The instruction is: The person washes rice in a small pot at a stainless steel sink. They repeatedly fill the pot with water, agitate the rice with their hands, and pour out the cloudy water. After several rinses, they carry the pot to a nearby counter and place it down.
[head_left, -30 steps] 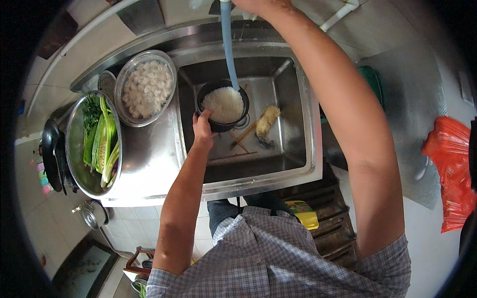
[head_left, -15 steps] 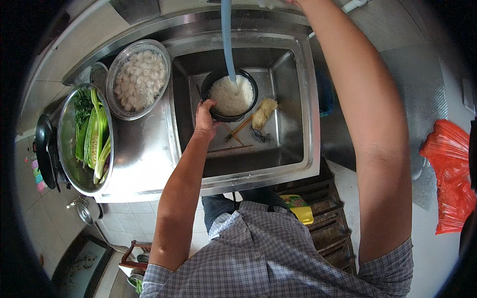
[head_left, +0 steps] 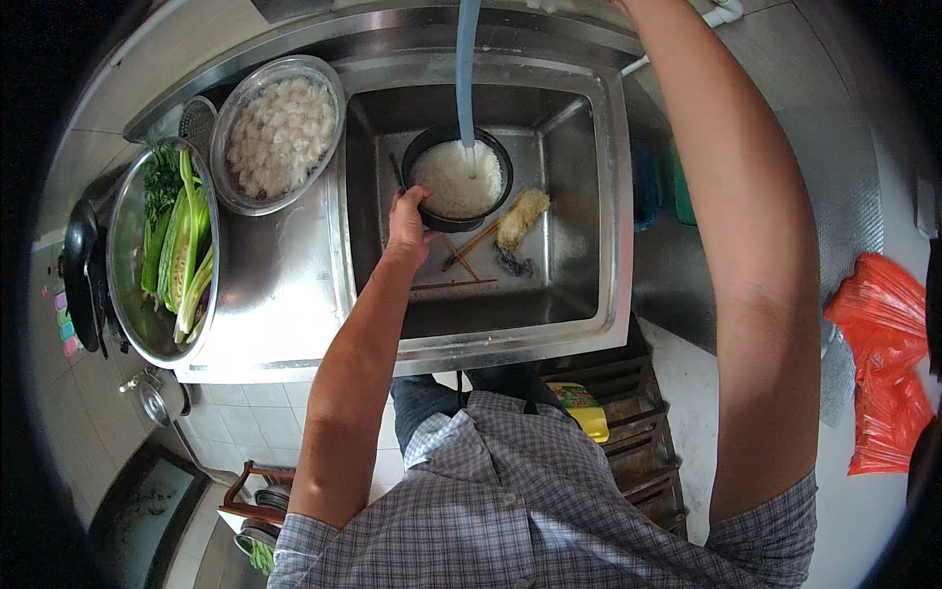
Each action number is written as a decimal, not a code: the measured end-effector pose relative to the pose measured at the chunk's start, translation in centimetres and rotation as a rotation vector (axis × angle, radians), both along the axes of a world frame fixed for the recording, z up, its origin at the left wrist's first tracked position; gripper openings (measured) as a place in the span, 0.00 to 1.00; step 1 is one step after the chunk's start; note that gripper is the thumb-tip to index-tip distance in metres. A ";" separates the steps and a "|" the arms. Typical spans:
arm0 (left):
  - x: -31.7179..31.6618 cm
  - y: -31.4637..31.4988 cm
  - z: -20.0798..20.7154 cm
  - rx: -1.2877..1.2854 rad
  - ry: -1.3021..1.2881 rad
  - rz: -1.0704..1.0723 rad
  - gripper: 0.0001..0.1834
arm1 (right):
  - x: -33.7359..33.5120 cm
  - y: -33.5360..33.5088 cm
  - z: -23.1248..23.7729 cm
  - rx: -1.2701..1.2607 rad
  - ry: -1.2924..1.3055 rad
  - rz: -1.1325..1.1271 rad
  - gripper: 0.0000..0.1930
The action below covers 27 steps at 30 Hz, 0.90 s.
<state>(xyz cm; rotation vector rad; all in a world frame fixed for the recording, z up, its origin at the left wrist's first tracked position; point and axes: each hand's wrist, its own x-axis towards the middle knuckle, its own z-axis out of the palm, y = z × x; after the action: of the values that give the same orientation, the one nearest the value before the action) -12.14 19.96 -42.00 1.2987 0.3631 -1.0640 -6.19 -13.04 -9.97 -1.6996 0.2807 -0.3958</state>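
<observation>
My left hand (head_left: 407,216) grips the near-left rim of a black pot (head_left: 455,224) in the steel sink (head_left: 549,294). White rice in cloudy water (head_left: 442,187) fills much of the pot. A light-blue hose (head_left: 466,74) hangs down over it, and a thin stream of water runs from its end into the rice. My right arm (head_left: 751,236) stretches up to the top edge, where the hand (head_left: 628,6) is nearly all cut off; its fingers do not show. Beside the pot, on the sink floor, lie a tan scrubber (head_left: 524,218) and several thin sticks (head_left: 475,245).
Left on the counter (head_left: 280,294) stand a bowl of pale round pieces in water (head_left: 280,133) and an oval steel basin (head_left: 120,285) of green vegetables (head_left: 182,245). A red plastic bag (head_left: 883,363) is at the right. Dark slats (head_left: 628,422) lie below the sink's front edge.
The water from the hose has thinned to a narrow stream, and the rice surface is less churned. My left hand keeps its hold on the pot. The whole view has shifted slightly.
</observation>
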 end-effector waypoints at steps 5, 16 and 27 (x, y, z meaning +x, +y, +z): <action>-0.4 0.0 -0.2 0.003 -0.006 -0.012 0.27 | 0.0 0.1 -0.1 -0.009 -0.011 -0.003 0.20; -0.9 -0.1 0.2 0.043 -0.022 0.044 0.20 | 0.0 -0.1 0.2 -0.076 0.023 -0.020 0.20; -0.9 0.2 1.1 0.020 -0.010 0.028 0.20 | -0.1 0.0 0.3 -0.100 0.025 -0.033 0.20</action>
<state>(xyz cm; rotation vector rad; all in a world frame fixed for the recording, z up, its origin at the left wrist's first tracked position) -13.08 20.16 -40.90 1.3129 0.3840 -1.0323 -6.28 -13.05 -9.63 -1.8008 0.3119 -0.4196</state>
